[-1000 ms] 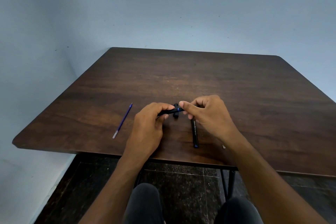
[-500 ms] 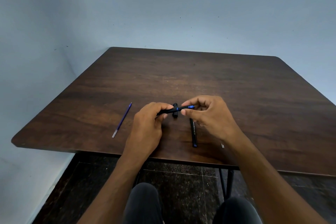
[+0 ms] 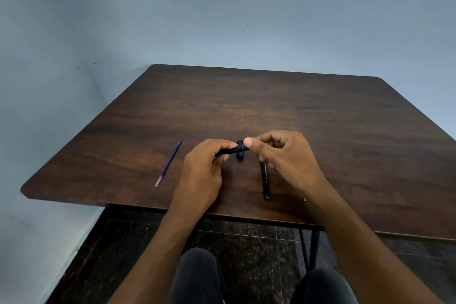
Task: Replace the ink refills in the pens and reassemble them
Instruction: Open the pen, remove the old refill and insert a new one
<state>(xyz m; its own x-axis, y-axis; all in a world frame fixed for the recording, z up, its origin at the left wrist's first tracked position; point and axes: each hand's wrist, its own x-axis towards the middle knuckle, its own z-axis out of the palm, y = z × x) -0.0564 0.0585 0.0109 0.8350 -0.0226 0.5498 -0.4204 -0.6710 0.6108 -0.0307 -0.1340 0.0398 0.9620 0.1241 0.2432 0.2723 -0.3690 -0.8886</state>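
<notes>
Right now your left hand (image 3: 201,175) is curled round a black pen barrel (image 3: 228,151), holding it roughly level just above the table (image 3: 345,131). Your right hand (image 3: 283,155) meets the barrel's end, where a blue ring shows, and its thumb and forefinger pinch there; what exactly sits under those fingertips is hidden. Directly behind the spot where your two hands meet, a short black pen piece (image 3: 240,153) lies on the wood, partly covered by the barrel. Below your right hand, close to the near edge of the table, a second black pen (image 3: 265,180) with white lettering lies pointing toward you, its far end tucked under your fingers. Well off to the side of your left hand, a thin blue ink refill (image 3: 168,163) lies slantwise on the table, apart from everything else.
</notes>
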